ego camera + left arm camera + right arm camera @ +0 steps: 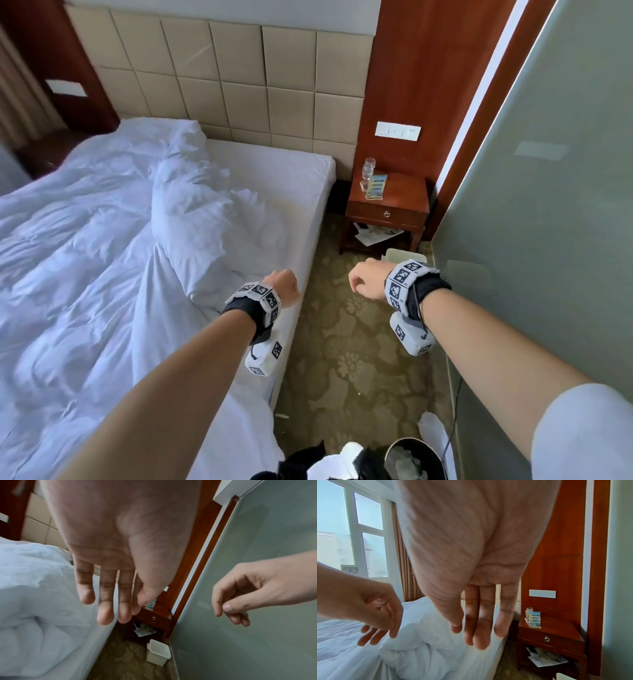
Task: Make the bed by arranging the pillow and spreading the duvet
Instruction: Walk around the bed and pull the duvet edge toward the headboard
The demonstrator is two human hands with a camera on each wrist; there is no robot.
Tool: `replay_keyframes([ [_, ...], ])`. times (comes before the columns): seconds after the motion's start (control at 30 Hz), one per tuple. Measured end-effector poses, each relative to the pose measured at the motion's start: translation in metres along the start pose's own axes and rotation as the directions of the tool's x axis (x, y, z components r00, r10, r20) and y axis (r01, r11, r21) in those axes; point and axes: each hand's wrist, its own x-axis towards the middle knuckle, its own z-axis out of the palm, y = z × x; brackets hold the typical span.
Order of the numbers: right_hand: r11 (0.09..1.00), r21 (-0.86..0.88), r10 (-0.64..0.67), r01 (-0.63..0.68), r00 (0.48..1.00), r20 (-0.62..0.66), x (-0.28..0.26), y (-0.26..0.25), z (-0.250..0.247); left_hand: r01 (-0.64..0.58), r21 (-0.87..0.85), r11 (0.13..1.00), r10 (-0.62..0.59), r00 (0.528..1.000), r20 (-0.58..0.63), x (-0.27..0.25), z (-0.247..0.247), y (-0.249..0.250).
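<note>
A white pillow (195, 219) lies crumpled and aslant on the bed's right half, its lower end close to my left hand (282, 279). A rumpled white duvet (75, 246) covers the left part of the bed. Bare white sheet (291, 178) shows near the headboard. My left hand hovers above the mattress edge with relaxed fingers and holds nothing; the left wrist view shows its fingers (105, 612) straight. My right hand (363, 279) hangs over the carpet beside the bed, empty, with loosely extended fingers (481, 635).
A wooden nightstand (394, 195) with glasses (368, 171) and a card stands right of the headboard. A white bin (158, 651) sits on the patterned carpet (352, 342) by a frosted glass wall (548, 205). A padded headboard (239, 85) backs the bed.
</note>
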Motion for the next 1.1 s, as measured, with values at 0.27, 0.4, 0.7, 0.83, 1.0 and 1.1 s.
replay_keyframes([
  [0.27,0.972,-0.060,-0.224,0.227,0.973,0.045,0.130,-0.015,-0.049,0.156,-0.003,0.988,-0.156,0.988,-0.019,0.086,-0.030,-0.062],
  [0.4,0.928,-0.148,-0.338,0.343,0.939,0.060,0.200,-0.023,-0.090,0.231,-0.087,0.969,-0.238,0.968,-0.077,0.129,-0.063,-0.079],
  [0.7,0.752,-0.332,-0.566,0.569,0.816,0.116,0.320,-0.084,-0.126,0.443,-0.281,0.851,-0.484,0.870,-0.094,0.170,-0.083,-0.122],
  [0.83,0.627,-0.424,-0.652,0.653,0.738,0.174,0.365,-0.129,-0.096,0.541,-0.267,0.797,-0.573,0.818,-0.054,0.185,-0.060,-0.165],
  [1.0,0.592,-0.471,-0.674,0.654,0.722,0.156,0.424,-0.178,-0.043,0.614,-0.315,0.724,-0.641,0.767,0.022,0.215,-0.023,-0.224],
  [1.1,0.595,-0.492,-0.634,0.635,0.747,0.198,0.465,-0.198,-0.019,0.643,-0.318,0.697,-0.667,0.744,0.042,0.238,-0.001,-0.251],
])
